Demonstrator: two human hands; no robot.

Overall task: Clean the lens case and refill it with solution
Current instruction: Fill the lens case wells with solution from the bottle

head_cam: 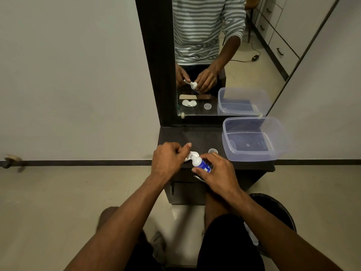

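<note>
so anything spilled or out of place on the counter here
Nothing stands out. No spill shows on the dark counter. The right hand holds the solution bottle tilted over the lens case; a small cap lies beside the tub.

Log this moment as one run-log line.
right hand: grips solution bottle | left hand: at bottle's white top | lens case: on dark counter | clear tub: right

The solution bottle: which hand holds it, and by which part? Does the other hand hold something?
The right hand grips the solution bottle around its blue body, nozzle tilted toward the lens case. The left hand has curled fingers; whether it holds anything cannot be told.
</note>
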